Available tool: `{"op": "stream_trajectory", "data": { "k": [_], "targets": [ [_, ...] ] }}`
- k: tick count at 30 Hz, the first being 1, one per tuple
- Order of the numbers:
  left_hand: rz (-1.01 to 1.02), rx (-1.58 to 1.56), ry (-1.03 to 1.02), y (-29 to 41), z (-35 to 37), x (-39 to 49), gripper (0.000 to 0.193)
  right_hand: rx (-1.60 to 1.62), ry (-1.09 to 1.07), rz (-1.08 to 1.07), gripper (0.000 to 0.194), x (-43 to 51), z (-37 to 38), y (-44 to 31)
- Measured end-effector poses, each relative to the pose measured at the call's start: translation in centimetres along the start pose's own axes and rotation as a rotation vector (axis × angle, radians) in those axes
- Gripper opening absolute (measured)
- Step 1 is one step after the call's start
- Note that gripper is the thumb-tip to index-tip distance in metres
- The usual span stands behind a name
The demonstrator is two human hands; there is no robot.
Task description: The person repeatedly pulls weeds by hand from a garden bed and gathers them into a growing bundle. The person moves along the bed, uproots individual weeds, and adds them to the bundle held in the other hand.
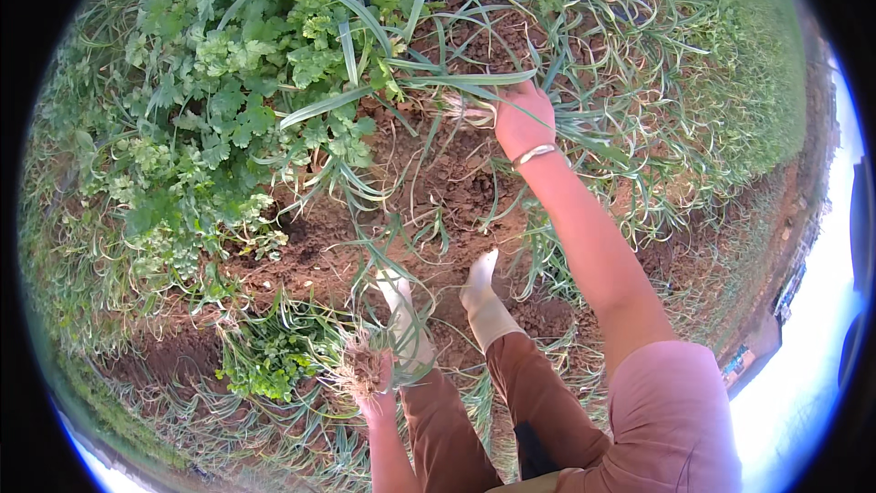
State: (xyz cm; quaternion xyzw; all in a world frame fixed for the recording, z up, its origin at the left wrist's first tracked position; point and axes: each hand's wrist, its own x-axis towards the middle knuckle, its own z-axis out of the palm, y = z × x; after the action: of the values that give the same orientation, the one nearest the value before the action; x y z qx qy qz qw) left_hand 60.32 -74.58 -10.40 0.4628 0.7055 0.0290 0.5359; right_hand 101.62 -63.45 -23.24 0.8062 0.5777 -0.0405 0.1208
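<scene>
My left hand [378, 397], low and left of my legs, is closed around a bunch of green allium plants. Its pale, stringy roots [363, 359] carry brown soil, and the long leaves hang across my boot. Out in front, my right hand [525, 122] grips a second, smaller allium bunch; the whitish roots [465, 109] stick out to the left of the fist and leaves fan out to the right. I wear a metal bangle [535, 155] on that wrist. Whether the right-hand plants are wholly clear of the ground is hard to tell.
Leafy green herb plants [226, 82] grow thickly at the left. More strap-leaved alliums [650, 82] stand at the right. Bare reddish soil [452, 198] lies between. My pale boots [479, 281] stand on it. A heap of cut greens [274, 349] lies beside my left hand.
</scene>
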Motion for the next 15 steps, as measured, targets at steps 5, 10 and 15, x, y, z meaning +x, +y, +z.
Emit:
{"op": "stream_trajectory", "data": {
  "k": [5,10,15],
  "targets": [
    [-0.222,-0.292,-0.085,2.4,3.1,0.3,0.025,0.419,-0.119,-0.141,0.013,-12.9,-7.6,-9.4],
    [-0.305,-0.970,-0.126,3.0,3.1,1.0,0.044,0.904,-0.220,-0.202,0.029,-21.1,-12.0,-19.3],
    [-0.387,-0.865,0.183,1.6,-0.1,2.1,0.026,1.058,-0.225,-0.175,0.024,-17.0,-11.0,-11.8]
  ]
}}
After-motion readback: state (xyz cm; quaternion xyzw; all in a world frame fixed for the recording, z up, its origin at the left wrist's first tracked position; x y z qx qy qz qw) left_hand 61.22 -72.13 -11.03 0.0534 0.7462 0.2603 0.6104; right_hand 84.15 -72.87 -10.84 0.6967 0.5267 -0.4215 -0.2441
